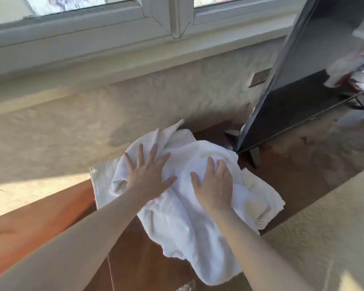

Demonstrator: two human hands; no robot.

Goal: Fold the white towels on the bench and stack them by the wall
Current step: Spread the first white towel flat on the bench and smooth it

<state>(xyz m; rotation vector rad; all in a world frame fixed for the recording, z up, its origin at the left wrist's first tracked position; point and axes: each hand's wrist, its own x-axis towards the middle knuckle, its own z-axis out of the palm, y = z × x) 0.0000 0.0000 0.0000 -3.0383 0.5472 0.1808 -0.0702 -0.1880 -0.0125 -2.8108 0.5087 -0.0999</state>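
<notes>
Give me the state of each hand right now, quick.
Left hand: open, fingers spread flat, pressing on the white towel.
Right hand: open, fingers straight, resting flat on the same towel; holding nothing.

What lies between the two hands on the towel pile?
In the head view, only rumpled white towel lies between the left hand and the right hand; both rest flat on the pile, fingers spread.

head view, steeply down, close over bench [40, 217]
</notes>
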